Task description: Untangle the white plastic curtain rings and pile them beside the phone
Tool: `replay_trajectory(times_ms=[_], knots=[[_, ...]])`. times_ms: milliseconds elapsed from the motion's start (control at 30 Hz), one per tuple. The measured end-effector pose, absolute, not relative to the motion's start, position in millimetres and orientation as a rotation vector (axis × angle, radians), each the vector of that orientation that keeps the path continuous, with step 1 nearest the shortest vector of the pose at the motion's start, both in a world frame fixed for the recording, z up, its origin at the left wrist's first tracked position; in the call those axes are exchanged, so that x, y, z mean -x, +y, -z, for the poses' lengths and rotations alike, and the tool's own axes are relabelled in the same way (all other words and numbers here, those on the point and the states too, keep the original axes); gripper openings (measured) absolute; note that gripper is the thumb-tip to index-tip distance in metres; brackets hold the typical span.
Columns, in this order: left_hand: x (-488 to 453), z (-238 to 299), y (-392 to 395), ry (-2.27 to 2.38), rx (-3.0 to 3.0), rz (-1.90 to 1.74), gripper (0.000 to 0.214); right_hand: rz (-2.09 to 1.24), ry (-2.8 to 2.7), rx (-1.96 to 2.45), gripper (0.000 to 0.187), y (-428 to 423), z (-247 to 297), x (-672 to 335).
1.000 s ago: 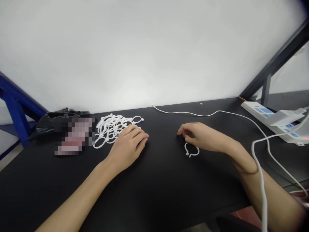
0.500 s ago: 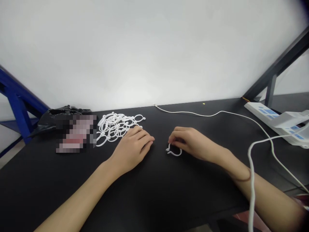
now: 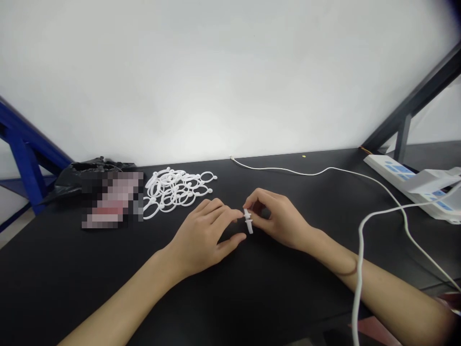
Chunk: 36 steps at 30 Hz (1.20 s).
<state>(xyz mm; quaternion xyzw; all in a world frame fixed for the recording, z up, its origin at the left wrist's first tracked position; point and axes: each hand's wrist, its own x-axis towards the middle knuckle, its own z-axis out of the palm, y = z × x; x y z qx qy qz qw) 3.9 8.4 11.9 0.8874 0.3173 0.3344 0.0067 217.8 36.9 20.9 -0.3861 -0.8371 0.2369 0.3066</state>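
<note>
Between the thumb and fingers of my right hand [image 3: 274, 216] is a white plastic ring [image 3: 248, 222], now turned edge-on so that its clasp end faces left. My left hand [image 3: 212, 230] is close beside it, thumb and index finger apart, the index fingertip at or very near the ring's upper part; whether it touches, I cannot tell. Behind my left hand lies a loose pile of similar white rings [image 3: 173, 188], each with a small knob or clasp, on the black table [image 3: 230, 298].
A blurred-out pinkish item [image 3: 113, 199] and a crumpled black plastic bag [image 3: 90, 173] lie at the left. A white power strip [image 3: 406, 178] stands at the right. One white cable [image 3: 288, 169] runs along the back; another cable [image 3: 362, 240] crosses over my right forearm.
My left hand has moved right to the ring, its thumb and index finger spreading. My right hand has shifted slightly left and turned the ring from its open side to edge-on.
</note>
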Motion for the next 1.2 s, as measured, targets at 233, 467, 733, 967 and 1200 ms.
replay_trajectory(times_ms=[233,467,733,967,1200], knots=[[-3,-11,8,1.019,-2.765,-1.018,0.021,-0.577,-2.141,1.160,0.011,31,-25,-212],[-6,-10,10,1.016,-2.815,-1.026,0.021,-0.549,-2.145,1.219,0.020,28,-21,-208],[-6,-5,14,1.213,-2.720,-1.125,0.015,-0.566,-2.222,1.118,0.010,27,-21,-211],[1,2,21,1.464,-2.718,-1.014,0.022,-0.562,-2.391,0.851,0.026,27,-21,-215],[-1,3,20,1.474,-2.722,-0.955,0.026,-0.495,-2.468,0.797,0.024,26,-19,-216]])
